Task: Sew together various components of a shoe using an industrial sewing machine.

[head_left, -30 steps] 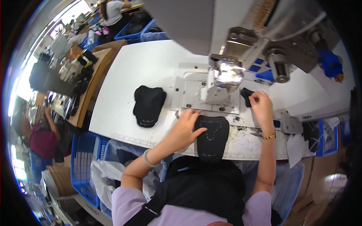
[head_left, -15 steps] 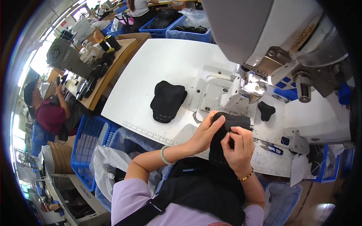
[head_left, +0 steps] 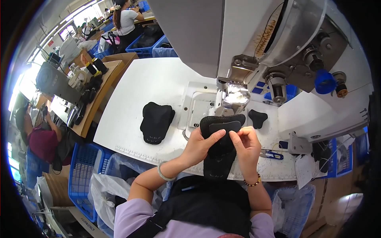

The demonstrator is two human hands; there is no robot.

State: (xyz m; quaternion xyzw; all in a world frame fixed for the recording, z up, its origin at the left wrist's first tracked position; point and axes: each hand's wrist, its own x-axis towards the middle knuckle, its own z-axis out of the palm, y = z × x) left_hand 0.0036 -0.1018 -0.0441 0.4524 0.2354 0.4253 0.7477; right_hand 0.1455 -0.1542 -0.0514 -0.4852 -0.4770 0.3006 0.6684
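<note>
Both my hands hold a long black fabric piece (head_left: 218,163), shaped like a shoe part, at the near edge of the white sewing table. Its upper end has a curved mesh rim, with a smooth rounded patch (head_left: 224,126) on it. My left hand (head_left: 197,147) grips the left side, thumb on the patch's lower edge. My right hand (head_left: 247,147) pinches the right edge between thumb and fingers. Just beyond is the sewing machine's needle area (head_left: 234,99). Left on the table lies a pile of similar black pieces (head_left: 157,123); a small three-lobed black piece (head_left: 258,119) lies right.
Blue-handled thread snips (head_left: 274,155) lie to the right, near a hanging paper sheet (head_left: 304,171). The large machine head (head_left: 198,31) overhangs the far side. Blue baskets (head_left: 85,174) and a plastic-lined bin (head_left: 293,208) flank me. Co-workers sit at the left and far back.
My hands have turned the black piece more upright, so its mesh end and patch now show. My right fingers have moved to its right edge. The head view has shifted.
</note>
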